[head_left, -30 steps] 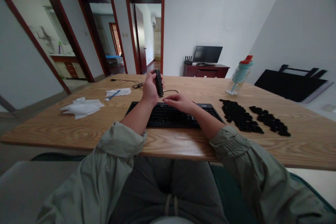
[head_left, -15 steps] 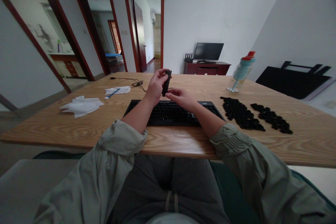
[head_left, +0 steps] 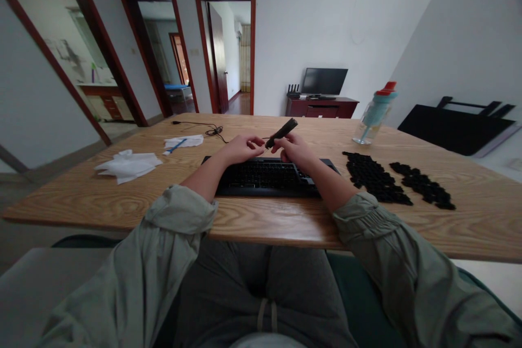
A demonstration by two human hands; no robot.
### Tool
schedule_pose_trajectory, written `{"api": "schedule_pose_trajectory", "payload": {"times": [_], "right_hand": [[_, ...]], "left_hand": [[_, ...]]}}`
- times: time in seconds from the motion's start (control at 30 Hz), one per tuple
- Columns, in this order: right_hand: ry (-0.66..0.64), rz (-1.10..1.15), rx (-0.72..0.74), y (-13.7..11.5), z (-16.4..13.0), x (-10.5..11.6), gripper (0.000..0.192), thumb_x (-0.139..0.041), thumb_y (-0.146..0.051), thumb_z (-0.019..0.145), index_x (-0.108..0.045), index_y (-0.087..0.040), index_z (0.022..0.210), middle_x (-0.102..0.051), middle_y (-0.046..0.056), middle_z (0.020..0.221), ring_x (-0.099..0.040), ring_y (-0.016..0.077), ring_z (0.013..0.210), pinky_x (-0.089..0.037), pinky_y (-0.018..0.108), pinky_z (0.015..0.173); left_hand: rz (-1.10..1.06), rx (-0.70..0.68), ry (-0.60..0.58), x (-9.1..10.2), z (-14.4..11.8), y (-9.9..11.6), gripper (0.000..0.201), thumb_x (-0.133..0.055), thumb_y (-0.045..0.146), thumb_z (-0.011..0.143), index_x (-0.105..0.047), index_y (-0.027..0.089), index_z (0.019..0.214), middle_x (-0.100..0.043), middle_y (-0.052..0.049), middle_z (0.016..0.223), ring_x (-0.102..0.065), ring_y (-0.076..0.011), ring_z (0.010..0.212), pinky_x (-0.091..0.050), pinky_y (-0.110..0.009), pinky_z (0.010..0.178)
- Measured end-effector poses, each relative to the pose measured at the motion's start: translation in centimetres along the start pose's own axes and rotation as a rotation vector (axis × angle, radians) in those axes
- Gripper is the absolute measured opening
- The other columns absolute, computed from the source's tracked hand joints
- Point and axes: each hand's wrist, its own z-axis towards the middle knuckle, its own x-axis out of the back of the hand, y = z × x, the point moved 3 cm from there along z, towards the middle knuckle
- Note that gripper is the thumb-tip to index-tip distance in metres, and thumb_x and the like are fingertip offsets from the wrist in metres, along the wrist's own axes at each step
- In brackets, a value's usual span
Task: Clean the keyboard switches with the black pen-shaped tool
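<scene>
In my right hand (head_left: 297,149) is a long, narrow black piece (head_left: 282,133), gripped near its lower end and tilted with its upper end to the right. Its exact kind is too small to tell. My left hand (head_left: 245,149) is beside that lower end, thumb and fingers curled close together; anything small between them cannot be made out. Both hands are above the back edge of a black keyboard (head_left: 265,176) lying on the wooden table. My right forearm hides part of the keyboard's right side.
Two spreads of small black keycaps (head_left: 377,176) lie right of the keyboard. Behind them stands a clear bottle (head_left: 373,114) with a red and blue lid. White tissues (head_left: 128,166), a blue-handled brush-like tool (head_left: 176,145) and a coiled cable (head_left: 214,130) are at left.
The black piece has passed from my left hand to my right and tipped from nearly upright to slanting right. My left hand has lowered beside its lower end.
</scene>
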Motion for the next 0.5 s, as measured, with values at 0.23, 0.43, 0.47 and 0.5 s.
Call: {"api": "schedule_pose_trajectory", "payload": {"times": [0.23,0.43,0.47,0.5], "right_hand": [[-0.003,0.047,-0.066,0.41,0.17,0.26,0.018,-0.051,-0.025,0.078,-0.061,-0.016,0.090,-0.063,0.001,0.068,-0.049,0.0085,0.043,-0.035,0.022,0.039],[0.031,0.002,-0.043,0.11,-0.09,0.36,0.013,-0.049,-0.021,0.079,-0.059,-0.016,0.086,-0.059,0.000,0.065,-0.048,0.0085,0.043,-0.035,0.022,0.040],[0.033,-0.002,-0.047,0.08,-0.13,0.33,0.012,-0.048,-0.021,0.079,-0.058,-0.016,0.085,-0.059,0.000,0.065,-0.048,0.0085,0.043,-0.035,0.022,0.040],[0.035,-0.003,-0.050,0.05,-0.15,0.29,0.011,-0.048,-0.020,0.080,-0.058,-0.017,0.085,-0.059,0.000,0.065,-0.048,0.0084,0.044,-0.035,0.022,0.041]], "left_hand": [[0.071,-0.022,-0.073,-0.60,-0.54,-0.28,0.032,-0.071,0.038,0.072,-0.074,0.018,0.098,-0.073,-0.006,0.087,-0.065,-0.0164,0.072,-0.049,-0.028,0.065],[0.138,-0.032,-0.035,-0.31,-0.48,-0.20,0.032,-0.072,0.044,0.071,-0.075,0.018,0.089,-0.073,-0.007,0.079,-0.062,-0.0164,0.067,-0.046,-0.027,0.060],[0.128,-0.036,-0.047,-0.38,-0.48,-0.26,0.032,-0.072,0.044,0.071,-0.075,0.018,0.089,-0.073,-0.007,0.079,-0.062,-0.0162,0.067,-0.046,-0.027,0.059],[0.119,-0.037,-0.059,-0.45,-0.48,-0.28,0.032,-0.072,0.044,0.071,-0.075,0.018,0.089,-0.073,-0.007,0.080,-0.062,-0.0161,0.067,-0.046,-0.027,0.059]]}}
